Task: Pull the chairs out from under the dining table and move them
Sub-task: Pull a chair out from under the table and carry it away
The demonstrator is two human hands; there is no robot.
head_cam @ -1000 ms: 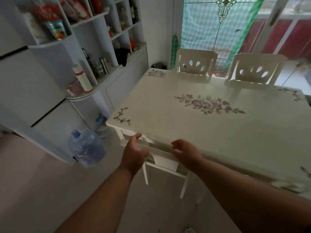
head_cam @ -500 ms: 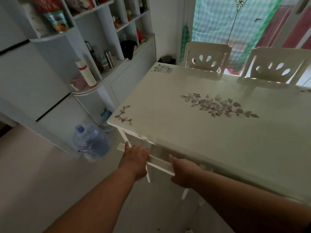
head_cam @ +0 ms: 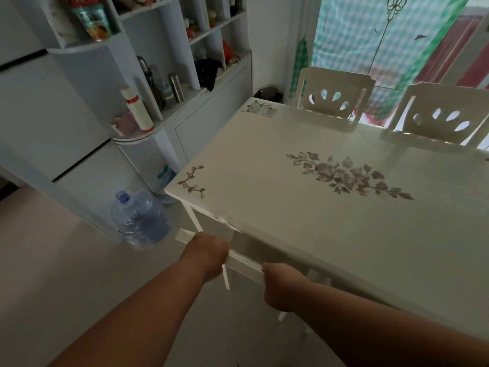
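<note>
A white dining table (head_cam: 264, 181) with flower prints fills the right half of the view. A white chair (head_cam: 244, 263) is tucked under its near edge; only the top rail of its back shows. My left hand (head_cam: 206, 251) grips the rail's left part. My right hand (head_cam: 284, 287) grips the rail further right. Two more white chairs stand at the table's far side, one on the left (head_cam: 333, 98) and one on the right (head_cam: 444, 115), both pushed against the table.
A big blue water bottle (head_cam: 140, 218) stands on the floor left of the table corner. Behind it a white shelf unit (head_cam: 148, 70) with bottles and packets runs along the left wall. Pale floor lies to my left.
Both hands have slid down and towards me with the chair's top rail, which now sits further out from under the table edge. The view has shifted slightly left.
</note>
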